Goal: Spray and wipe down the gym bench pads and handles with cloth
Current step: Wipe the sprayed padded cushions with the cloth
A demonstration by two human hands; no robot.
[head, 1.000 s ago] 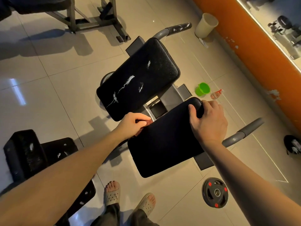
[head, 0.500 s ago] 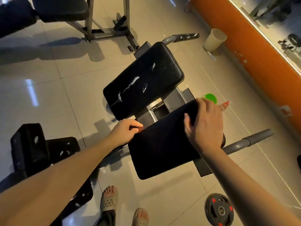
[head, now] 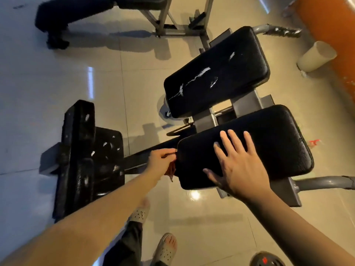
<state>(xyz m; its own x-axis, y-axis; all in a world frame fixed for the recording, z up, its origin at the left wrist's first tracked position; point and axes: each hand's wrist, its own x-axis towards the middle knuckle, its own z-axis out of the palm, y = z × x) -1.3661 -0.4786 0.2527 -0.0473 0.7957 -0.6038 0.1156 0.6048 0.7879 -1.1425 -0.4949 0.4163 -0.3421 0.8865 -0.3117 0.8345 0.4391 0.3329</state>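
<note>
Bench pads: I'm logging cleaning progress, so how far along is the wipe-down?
The near pad looks clean on top. In hand: the left hand holds the cloth at its left edge while the right hand rests flat on it. Probably left: the white-streaked far pad and the grey handles.

Glossy beige tiled floor (head: 57,93), orange wall (head: 330,25), pale bin (head: 317,56) beside it.

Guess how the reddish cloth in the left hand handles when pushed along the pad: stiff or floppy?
Likely floppy: the cloth hangs in loose folds below the left hand gripping it. Probably light, since that one hand holds it bunched easily. It may drag rather than glide on the near pad, whose cover looks grained.
</note>
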